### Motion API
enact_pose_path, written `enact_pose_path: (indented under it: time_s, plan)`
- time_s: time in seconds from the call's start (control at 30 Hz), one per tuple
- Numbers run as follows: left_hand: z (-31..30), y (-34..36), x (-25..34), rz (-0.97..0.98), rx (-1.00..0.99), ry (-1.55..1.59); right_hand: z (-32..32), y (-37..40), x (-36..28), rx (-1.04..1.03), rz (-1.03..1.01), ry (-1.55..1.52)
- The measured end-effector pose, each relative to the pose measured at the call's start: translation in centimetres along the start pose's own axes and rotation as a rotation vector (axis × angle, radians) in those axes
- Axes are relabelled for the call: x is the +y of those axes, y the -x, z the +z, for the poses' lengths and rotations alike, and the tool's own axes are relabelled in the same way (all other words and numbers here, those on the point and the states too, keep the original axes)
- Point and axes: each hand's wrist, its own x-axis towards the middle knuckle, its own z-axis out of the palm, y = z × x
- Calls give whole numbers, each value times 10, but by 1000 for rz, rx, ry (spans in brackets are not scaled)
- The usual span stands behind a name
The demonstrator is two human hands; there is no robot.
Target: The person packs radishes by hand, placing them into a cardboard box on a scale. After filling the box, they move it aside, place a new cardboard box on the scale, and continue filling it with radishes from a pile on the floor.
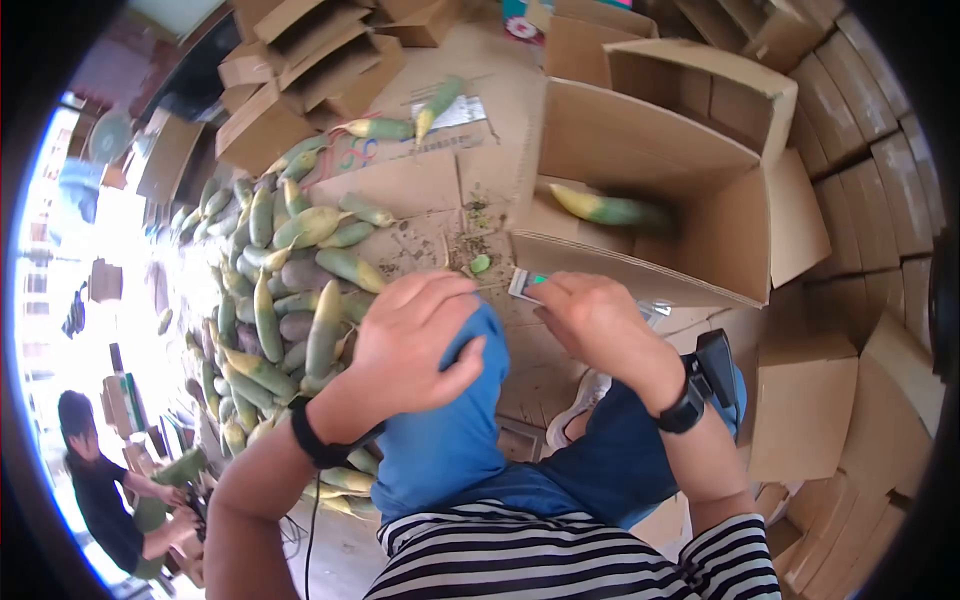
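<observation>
My left hand (415, 345) rests on my blue-trousered knee (440, 430), thumb and fingers apart, holding nothing. Curled fingers bring my right hand (605, 325) to a small flat white-edged thing with a green patch (526, 283), low in front of the carton; I cannot tell whether the hand grips it. Just beyond stands an open cardboard carton (650, 125). Inside it lies a green radish (610, 208) with a pale yellow tip, its far end blurred. Left of my knee spreads a heap of green radishes (290, 230).
Two radishes (380, 128) (438, 105) lie apart on flattened cardboard (390, 190). Open boxes (310, 60) stand at the back left, and stacked cartons (850, 180) line the right side. At the far left a person (100, 490) in dark clothing has both hands on something dark.
</observation>
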Motion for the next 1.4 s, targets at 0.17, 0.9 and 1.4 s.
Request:
enact_pose_path:
  time_s: [0.17,0.9,1.4]
  plan:
    - [-3,38,-17,-316,208,391,-12,-21,-44,331,16,-339]
    - [153,322,-207,-1447,-418,-213,-1,-24,-119,265,-251,77]
    - [160,292,-175,-1551,-39,1049,5,-18,-116,333,-249,-2]
